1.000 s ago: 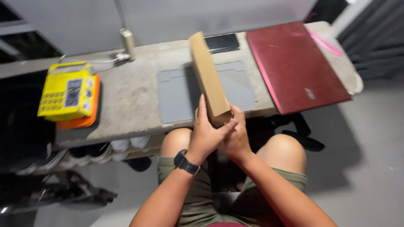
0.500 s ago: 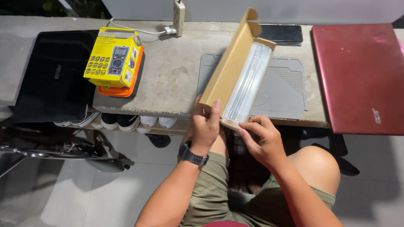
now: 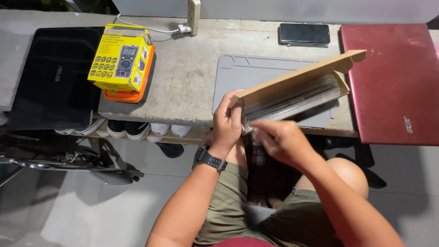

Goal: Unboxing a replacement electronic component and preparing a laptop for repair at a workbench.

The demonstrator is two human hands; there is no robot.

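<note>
From my seat, the long brown cardboard box (image 3: 297, 80) sits a little right of centre, slanting from about 8 o'clock up to 2 o'clock, its lid flap open along the upper edge. Inside I see a clear plastic-wrapped item (image 3: 292, 99) lying along the length of the box; what it is I cannot tell. My left hand (image 3: 227, 123) is closed around the box's near end, thumb up on the cardboard, a black wristwatch (image 3: 210, 159) on the wrist. My right hand (image 3: 279, 139) is at the same end, just at 4 o'clock from the left one, fingers (image 3: 260, 128) curled at the tip of the plastic wrap; it is blurred, so I cannot tell whether it truly grips the wrap or only touches it.

The box hovers over a grey mat (image 3: 256, 75) on the concrete worktop (image 3: 187, 77). At 3 o'clock lies a closed red laptop (image 3: 393, 82), at 12 o'clock a black phone (image 3: 304, 34). At 10 o'clock stands a yellow multimeter box (image 3: 121, 59) on something orange, and further toward 9 o'clock a closed black laptop (image 3: 52, 77). A white power strip (image 3: 194, 13) is at 11 o'clock. Shoes (image 3: 137, 129) line up under the worktop's edge.
</note>
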